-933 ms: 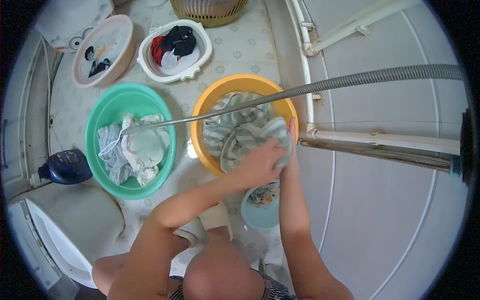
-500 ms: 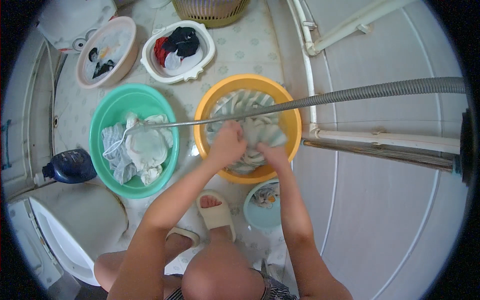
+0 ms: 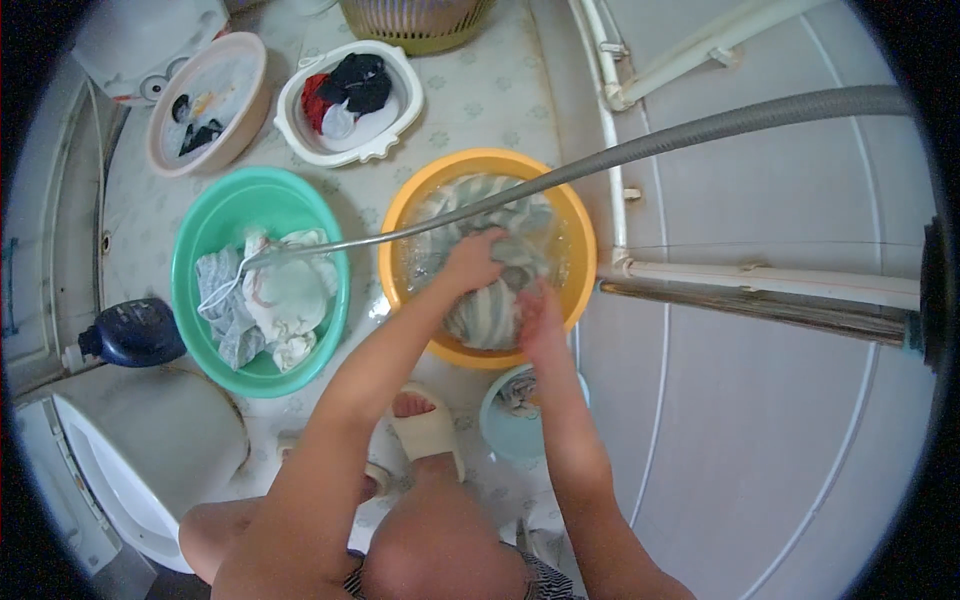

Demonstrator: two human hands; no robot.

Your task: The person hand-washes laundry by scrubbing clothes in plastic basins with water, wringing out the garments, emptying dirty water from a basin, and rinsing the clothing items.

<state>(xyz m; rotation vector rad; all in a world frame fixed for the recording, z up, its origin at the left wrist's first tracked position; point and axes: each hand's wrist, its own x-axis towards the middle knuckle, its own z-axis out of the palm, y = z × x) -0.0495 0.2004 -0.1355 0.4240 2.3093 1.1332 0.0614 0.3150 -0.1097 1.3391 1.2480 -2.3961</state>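
Reaching into the orange basin (image 3: 577, 235), I have both hands at a wet cloth with grey-green and white stripes (image 3: 492, 318). The cloth lies bunched inside the basin, in water that shows along the basin's inner wall.

My left hand (image 3: 474, 262) is on the upper middle part of the cloth, back upward, fingers bent over the fabric. Whether these fingers pinch a fold or only press on it, I cannot tell.

My right hand (image 3: 541, 318) is at the cloth's lower right side, inside the near rim. It is blurred; I cannot tell whether it is spread or gripping.

A grey hose (image 3: 640, 150) crosses above the orange basin; its thin end extends over the green basin (image 3: 206, 212) to the left, which contains a white garment (image 3: 290, 298) and a light grey garment (image 3: 225, 315).

A small light-blue basin (image 3: 515, 437) with greyish fabric (image 3: 519, 394) stands just beyond the orange basin's near side, partly behind my right forearm.

Farther off, a white basin (image 3: 287, 122) contains black cloth (image 3: 360, 82) and red cloth (image 3: 315, 103). A pink basin (image 3: 253, 108) stands beside it.
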